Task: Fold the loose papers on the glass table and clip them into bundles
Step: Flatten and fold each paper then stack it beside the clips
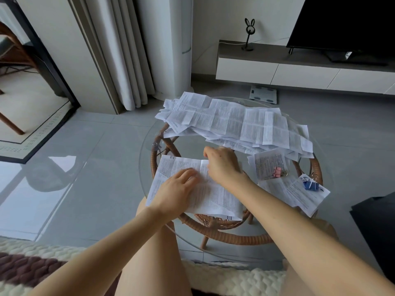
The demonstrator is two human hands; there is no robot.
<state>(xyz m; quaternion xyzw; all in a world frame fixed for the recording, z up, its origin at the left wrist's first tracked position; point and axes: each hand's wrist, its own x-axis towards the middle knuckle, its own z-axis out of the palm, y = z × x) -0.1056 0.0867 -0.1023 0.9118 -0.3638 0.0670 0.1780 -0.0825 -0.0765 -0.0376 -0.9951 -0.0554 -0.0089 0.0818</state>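
A printed paper sheet [213,197] lies flat on the near side of the round glass table [145,150]. My left hand [175,189] presses down on the sheet's middle with relaxed fingers. My right hand [222,163] sits at the sheet's far edge, fingers curled and pinching the paper there. A big heap of loose creased papers [235,122] covers the far half of the table. To the right lie two clipped bundles, one with a pink binder clip [277,171] and one with a blue binder clip [310,185].
The glass top rests on a wicker frame [224,238]. My bare knees are under the near edge. A black object [376,227] stands at the right. A TV cabinet [277,71], a scale on the floor and curtains are beyond the table.
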